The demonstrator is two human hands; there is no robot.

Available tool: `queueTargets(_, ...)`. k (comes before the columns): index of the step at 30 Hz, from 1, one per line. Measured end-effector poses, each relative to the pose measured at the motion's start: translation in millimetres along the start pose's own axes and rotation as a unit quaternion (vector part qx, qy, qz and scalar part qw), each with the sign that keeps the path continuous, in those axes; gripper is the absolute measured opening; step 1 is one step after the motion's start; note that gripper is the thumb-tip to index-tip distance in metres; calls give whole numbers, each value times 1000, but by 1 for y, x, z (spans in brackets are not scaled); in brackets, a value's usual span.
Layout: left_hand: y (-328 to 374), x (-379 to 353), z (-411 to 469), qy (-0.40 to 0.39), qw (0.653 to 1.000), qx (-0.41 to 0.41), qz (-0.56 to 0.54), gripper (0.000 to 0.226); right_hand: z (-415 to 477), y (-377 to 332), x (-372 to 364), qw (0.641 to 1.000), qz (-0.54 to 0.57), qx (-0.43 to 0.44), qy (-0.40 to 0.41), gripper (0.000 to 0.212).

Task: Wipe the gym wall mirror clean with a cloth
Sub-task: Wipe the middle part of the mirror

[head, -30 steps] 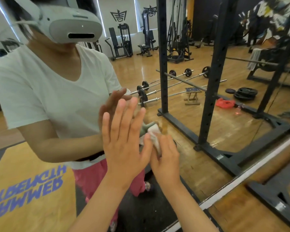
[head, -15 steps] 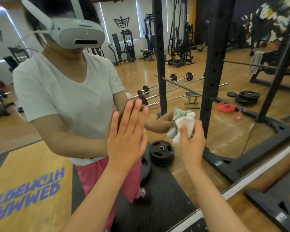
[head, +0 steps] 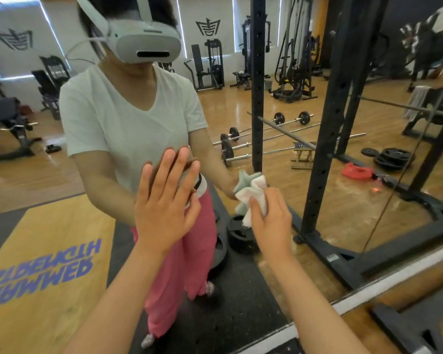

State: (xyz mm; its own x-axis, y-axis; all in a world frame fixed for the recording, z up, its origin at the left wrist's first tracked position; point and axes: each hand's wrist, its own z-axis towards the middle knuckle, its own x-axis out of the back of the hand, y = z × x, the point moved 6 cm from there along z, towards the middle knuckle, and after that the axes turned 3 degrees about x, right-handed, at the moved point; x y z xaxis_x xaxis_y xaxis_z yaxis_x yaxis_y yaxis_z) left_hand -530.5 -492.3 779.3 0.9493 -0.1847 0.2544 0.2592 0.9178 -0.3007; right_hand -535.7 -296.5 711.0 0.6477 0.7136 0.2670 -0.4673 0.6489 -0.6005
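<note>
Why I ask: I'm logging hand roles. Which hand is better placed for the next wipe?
Right. The right hand grips the cloth bunched against the mirror; the left hand lies flat on the glass, holding nothing.

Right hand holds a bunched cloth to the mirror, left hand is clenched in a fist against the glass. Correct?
No. In the head view the left hand is not a fist: its fingers are straight, flat on the mirror. The right hand does hold the bunched cloth to the glass.
</note>
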Motion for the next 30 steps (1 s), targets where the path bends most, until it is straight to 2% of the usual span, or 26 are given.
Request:
queueTargets(7,2,-2,-1,16,1000,4,11,56,37,62,56,990,-2,-131,53,18)
queueTargets(11,2,-4,-1,19,1000,4,16,56,32,48,51,986,10,-148,77,12)
queueTargets(14,2,-5,-1,16,1000,-1,26,57,21,4,16,998,22,-52,22,12)
queueTargets(17,2,-5,-2,15,1000,-5,25,57,22,-29,-4,996,-2,81,-23,25)
queueTargets(20,2,-5,-1,16,1000,-1,22,56,36,-28,6,992,-21,116,-40,32)
queueTargets(25,4,-2,3,20,1000,21,11,57,71,7,49,1000,22,2,20,13)
queueTargets(28,27,0,12,15,989,138,-60,53,82,38,68,995,38,-71,59,13)
queueTargets(30,58,-6,18,-8,979,173,-103,51,80,54,74,990,43,-105,78,16)
